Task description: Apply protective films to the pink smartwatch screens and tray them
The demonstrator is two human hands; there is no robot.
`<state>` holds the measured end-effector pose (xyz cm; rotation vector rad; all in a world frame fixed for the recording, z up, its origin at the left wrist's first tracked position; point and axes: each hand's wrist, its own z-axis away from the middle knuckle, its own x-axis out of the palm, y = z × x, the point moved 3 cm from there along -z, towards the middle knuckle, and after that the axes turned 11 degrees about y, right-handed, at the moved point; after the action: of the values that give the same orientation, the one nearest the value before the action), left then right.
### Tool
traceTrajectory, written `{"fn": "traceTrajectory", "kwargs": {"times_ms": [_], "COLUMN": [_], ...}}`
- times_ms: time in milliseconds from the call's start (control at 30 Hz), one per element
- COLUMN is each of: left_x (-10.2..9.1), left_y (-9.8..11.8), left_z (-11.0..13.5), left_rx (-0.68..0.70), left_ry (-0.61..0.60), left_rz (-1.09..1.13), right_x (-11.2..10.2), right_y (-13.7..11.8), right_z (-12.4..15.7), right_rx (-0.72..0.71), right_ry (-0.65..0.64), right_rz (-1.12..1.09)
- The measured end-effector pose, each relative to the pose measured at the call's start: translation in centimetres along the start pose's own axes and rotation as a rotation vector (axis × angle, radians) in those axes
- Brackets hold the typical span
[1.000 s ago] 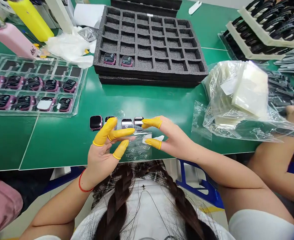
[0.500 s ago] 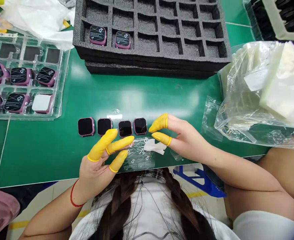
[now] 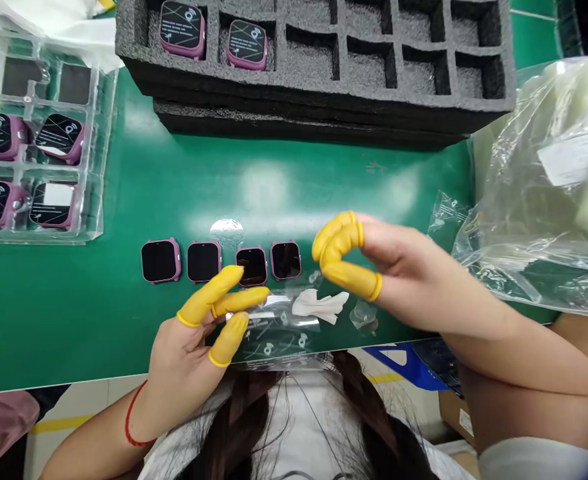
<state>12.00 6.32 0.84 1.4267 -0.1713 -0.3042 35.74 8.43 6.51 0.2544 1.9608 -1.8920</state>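
Four pink-cased smartwatch bodies lie in a row, dark screens up: a leftmost watch (image 3: 160, 261), a second watch (image 3: 204, 261), a third watch (image 3: 252, 263) and a right-end watch (image 3: 285, 260). My left hand (image 3: 189, 350), in yellow finger cots, is open, with its fingertips apart just in front of the third watch. To the right of the row, my right hand (image 3: 399, 273) has its cot-covered fingers curled against the thumb; anything pinched there is hidden. Between the hands lie a crumpled white wipe (image 3: 320, 305) and clear printed film (image 3: 284, 343) at the table edge.
A black foam tray (image 3: 314, 93) with two watches in its pockets stands at the back. On the left is a clear plastic tray (image 3: 91, 233) holding several watches. A plastic bag (image 3: 519, 220) of pale foam lies right. Clear film scraps (image 3: 364, 317) rest near my right hand.
The view has shifted closer. My right hand has moved a little right, away from the right-end watch, and its fingers have closed together. My left hand stays near the third watch.
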Motion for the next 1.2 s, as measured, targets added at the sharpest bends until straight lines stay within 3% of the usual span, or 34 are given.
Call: {"fn": "traceTrajectory", "kwargs": {"times_ms": [167, 333, 567, 1200], "left_x": [1.9, 2.6, 2.6, 2.8], "left_y": [0.0, -0.9, -1.1, -1.0], "left_z": [-0.1, -0.2, -0.1, -0.3], "left_rx": [-0.289, -0.419, -0.344, -0.385], "left_ry": [-0.356, -0.492, -0.546, -0.514], "left_rz": [0.235, 0.246, 0.180, 0.138], "right_x": [0.3, 1.5, 1.5, 1.7], "right_y": [3.6, 5.1, 4.7, 4.7], "right_z": [-2.7, -2.9, -2.8, -2.6], "right_rx": [0.160, 0.134, 0.146, 0.146], "right_ry": [0.031, -0.023, -0.015, -0.006], "right_rz": [-0.063, 0.024, 0.084, 0.112]}}
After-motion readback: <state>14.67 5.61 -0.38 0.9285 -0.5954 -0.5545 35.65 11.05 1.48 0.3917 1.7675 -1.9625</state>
